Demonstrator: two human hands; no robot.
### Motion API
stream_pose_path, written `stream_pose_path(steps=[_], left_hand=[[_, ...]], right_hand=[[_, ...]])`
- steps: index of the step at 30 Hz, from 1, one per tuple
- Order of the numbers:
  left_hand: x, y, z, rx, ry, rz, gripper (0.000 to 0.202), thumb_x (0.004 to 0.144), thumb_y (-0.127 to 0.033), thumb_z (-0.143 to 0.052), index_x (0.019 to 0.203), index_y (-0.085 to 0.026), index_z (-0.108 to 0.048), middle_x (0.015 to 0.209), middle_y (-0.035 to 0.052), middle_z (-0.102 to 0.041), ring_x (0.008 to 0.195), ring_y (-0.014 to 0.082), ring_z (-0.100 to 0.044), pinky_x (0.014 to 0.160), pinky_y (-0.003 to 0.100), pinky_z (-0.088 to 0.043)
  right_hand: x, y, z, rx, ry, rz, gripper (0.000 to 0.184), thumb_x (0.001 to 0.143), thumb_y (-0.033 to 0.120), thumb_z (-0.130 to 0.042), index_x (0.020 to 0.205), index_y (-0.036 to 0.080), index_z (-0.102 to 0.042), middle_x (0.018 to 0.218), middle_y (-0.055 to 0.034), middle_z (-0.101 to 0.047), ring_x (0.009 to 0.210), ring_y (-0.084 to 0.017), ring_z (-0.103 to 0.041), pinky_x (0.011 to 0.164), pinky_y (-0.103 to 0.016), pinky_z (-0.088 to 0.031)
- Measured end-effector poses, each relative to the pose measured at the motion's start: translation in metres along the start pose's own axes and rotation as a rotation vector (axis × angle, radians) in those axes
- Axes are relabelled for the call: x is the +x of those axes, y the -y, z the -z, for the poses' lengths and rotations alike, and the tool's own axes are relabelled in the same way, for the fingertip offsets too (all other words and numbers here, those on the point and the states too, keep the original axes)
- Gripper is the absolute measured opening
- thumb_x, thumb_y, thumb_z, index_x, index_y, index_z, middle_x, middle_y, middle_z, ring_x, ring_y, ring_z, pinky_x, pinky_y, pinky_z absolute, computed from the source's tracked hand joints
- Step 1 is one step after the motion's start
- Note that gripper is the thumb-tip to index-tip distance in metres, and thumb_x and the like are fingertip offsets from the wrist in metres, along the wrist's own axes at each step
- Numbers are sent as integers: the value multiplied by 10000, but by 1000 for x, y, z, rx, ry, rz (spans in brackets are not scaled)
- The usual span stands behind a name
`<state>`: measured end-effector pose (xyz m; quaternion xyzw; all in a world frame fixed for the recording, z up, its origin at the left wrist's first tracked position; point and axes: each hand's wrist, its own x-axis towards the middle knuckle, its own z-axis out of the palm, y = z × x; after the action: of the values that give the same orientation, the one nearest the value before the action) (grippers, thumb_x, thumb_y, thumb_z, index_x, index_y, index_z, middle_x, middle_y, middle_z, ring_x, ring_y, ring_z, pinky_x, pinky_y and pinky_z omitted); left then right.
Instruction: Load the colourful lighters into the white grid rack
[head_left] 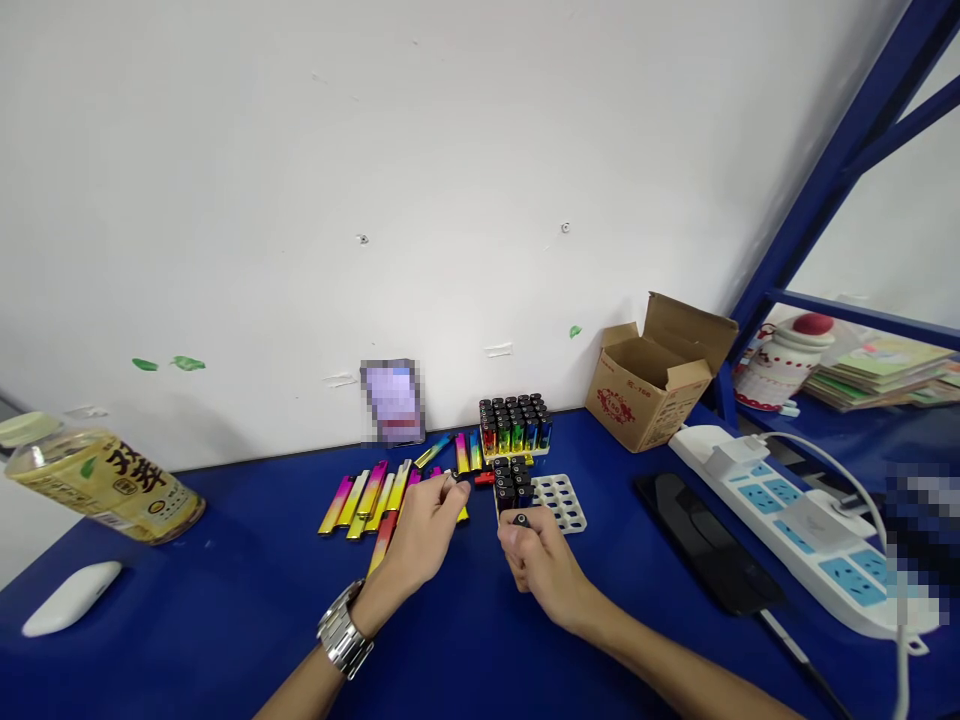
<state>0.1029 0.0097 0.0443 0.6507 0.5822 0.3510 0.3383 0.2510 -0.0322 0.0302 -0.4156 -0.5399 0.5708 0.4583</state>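
Observation:
My left hand (pixel 420 535), a metal watch on its wrist, rests on a row of loose colourful lighters (pixel 375 497) lying on the blue table; its fingers are curled and pinch something small near one lighter. My right hand (pixel 536 560) is closed around a black-topped lighter (pixel 521 520) held upright at the near edge of a white tray (pixel 564 500). Several lighters (pixel 511 478) stand in the tray's left part. Behind it stands a full block of lighters (pixel 516 425) with black tops.
An open cardboard box (pixel 656 385) sits at the back right. A white power strip (pixel 787 520) and a black phone (pixel 705 555) lie to the right. A yellow tea bottle (pixel 97 480) and a white mouse (pixel 71 597) are at the left. The wall runs close behind.

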Motion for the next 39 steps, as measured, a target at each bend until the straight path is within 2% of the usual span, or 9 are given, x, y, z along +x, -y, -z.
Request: stream_pose_path(steps=[11,13,16,20,25,29,32,35,39], left_hand=[[0,3,-5,36,-23,-39,428,807,-525,-414,532,-220,-294,502,-64,-313,510,103,-313,514,262,-239],[-1,2,-5,-2,23,-47,442,835,-563,-402,575,-219,-306,529,-69,-315,515,103,-316,514,261,-253],[-4,0,-3,-42,138,-69,381,895,-563,-343,725,-223,-366,591,-71,-374,545,116,-377,547,262,-315],[-5,-4,4,-30,337,-124,306,943,-522,-276,892,-235,-369,698,-47,-512,657,142,-492,663,288,-396],[-4,-9,8,126,355,-347,314,940,-477,-362,850,-207,-493,840,3,-531,803,156,-482,736,290,-386],[-4,-9,5,107,359,-299,313,931,-482,-388,833,-205,-496,688,-32,-506,656,133,-456,599,250,-351],[-5,-6,2,84,367,-271,307,925,-487,-398,835,-208,-487,651,-44,-508,609,126,-463,552,237,-332],[-5,-3,-2,99,369,-265,292,927,-477,-397,912,-210,-513,691,-30,-575,648,142,-520,575,245,-360],[-6,-3,-5,114,388,-274,251,944,-433,-379,920,-215,-501,760,-13,-641,715,158,-584,652,269,-403]], right_hand=[[1,-2,4,81,-91,29,289,752,321,-446,526,229,-291,413,101,-227,360,-49,-183,375,-205,-166],[3,-4,7,122,-85,39,316,762,342,-494,543,226,-298,419,108,-226,359,-45,-176,375,-201,-164],[7,-3,14,294,85,93,380,793,498,-525,592,208,-382,425,99,-291,366,-50,-206,391,-203,-203],[12,5,27,444,218,207,478,872,639,-397,851,180,-526,569,36,-472,473,-108,-426,546,-279,-396],[9,23,46,59,186,309,458,933,557,-385,878,165,-615,771,-47,-559,725,-169,-539,689,-314,-437],[8,37,61,-307,134,403,474,881,574,-485,788,145,-663,731,-37,-538,657,-137,-483,588,-257,-401],[12,37,69,-335,92,313,451,717,591,-681,723,145,-614,602,12,-508,508,-93,-416,455,-218,-333],[17,29,73,-371,113,116,459,548,526,-816,667,159,-567,511,46,-511,403,-83,-433,385,-205,-325],[21,20,77,-553,165,-10,328,620,407,-795,691,162,-590,466,50,-536,367,-116,-505,358,-209,-371]])
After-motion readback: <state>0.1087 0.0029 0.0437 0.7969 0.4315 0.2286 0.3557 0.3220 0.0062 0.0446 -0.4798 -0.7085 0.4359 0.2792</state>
